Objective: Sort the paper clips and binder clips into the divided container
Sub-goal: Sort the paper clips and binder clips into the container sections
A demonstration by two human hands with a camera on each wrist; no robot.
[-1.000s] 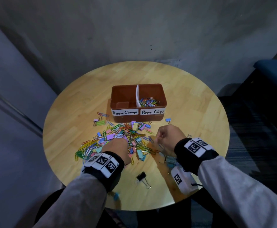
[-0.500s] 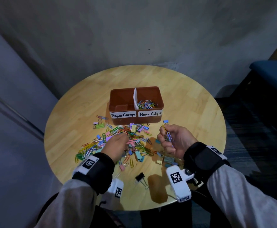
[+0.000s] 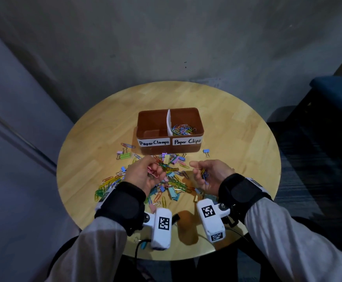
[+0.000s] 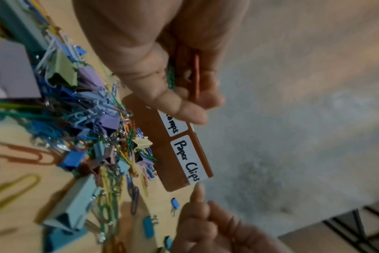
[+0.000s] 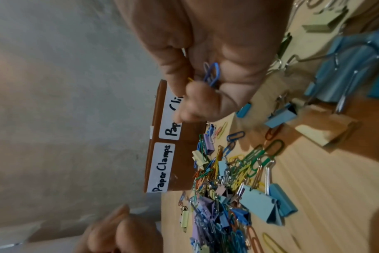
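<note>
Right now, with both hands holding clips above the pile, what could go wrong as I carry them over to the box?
1. The left hand and right hand each hold several paper clips loosely bunched; some may slip out on the way.
2. The Paper Clamps compartment sits beside the Paper Clips compartment, split only by a thin white divider; clips dropped near it could land in the wrong side.
3. The mixed pile is tangled, so a binder clip might ride along unnoticed.
</note>
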